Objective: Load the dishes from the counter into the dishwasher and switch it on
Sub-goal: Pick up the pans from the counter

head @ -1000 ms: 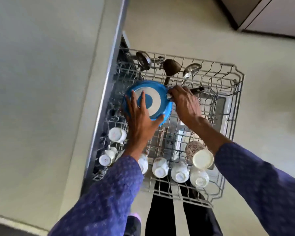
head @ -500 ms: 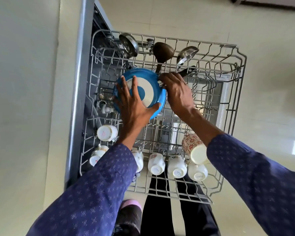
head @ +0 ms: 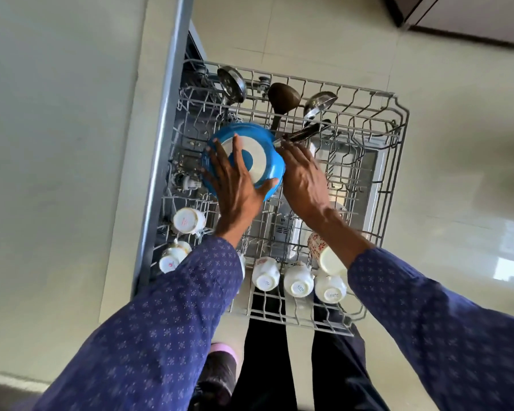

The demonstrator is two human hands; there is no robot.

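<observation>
Presently left hand lies with spread straight fingers on the inverted blue pan in the upper rack, right hand fingers extended toward its handle, grasp indeterminate.

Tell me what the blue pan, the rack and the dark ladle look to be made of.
Blue pan: likely enamelled or coated metal, with a glossy blue skin and a pale flat base.
Rack: wire, apparently coated in matte grey.
Dark ladle: smooth brown bowl, possibly wood or plastic; cannot tell which.
</observation>
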